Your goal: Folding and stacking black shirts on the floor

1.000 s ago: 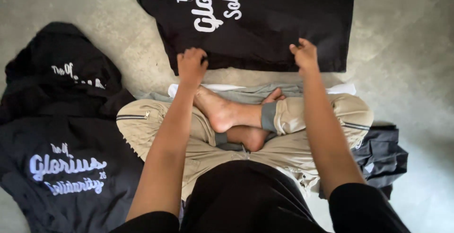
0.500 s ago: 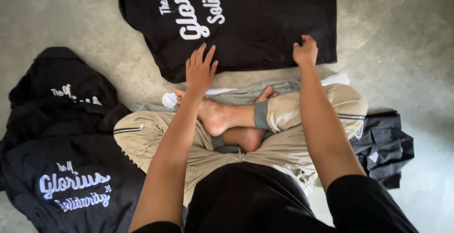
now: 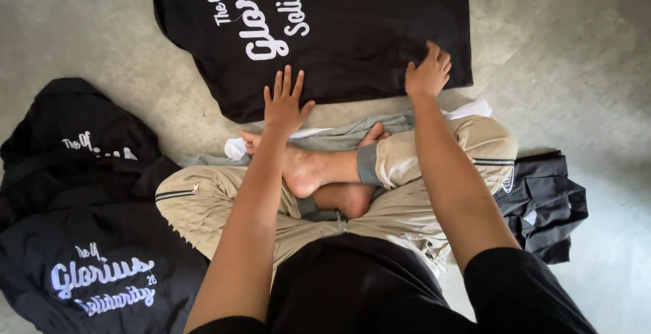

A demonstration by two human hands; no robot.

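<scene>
Since half a second back, both hands are sliding up onto the spread black T-shirt [image 3: 352,35], the left hand [image 3: 285,103] arriving with fingers splayed apart and gripping nothing, while the right hand [image 3: 428,75] is pressing flat near the hem, also holding nothing. I'm judging that smoothing goes best by sweeping outward from the middle, keeping palms flat, as the shirt is lying on the grey floor [image 3: 576,69] ahead of my crossed legs [image 3: 325,178], with a pile of black shirts [image 3: 88,239] sitting at my left.

I am seeing no boxes, signs or screens here. A small white label [image 3: 529,217] is sticking out on the dark folded clothes [image 3: 542,202] at my right.
</scene>
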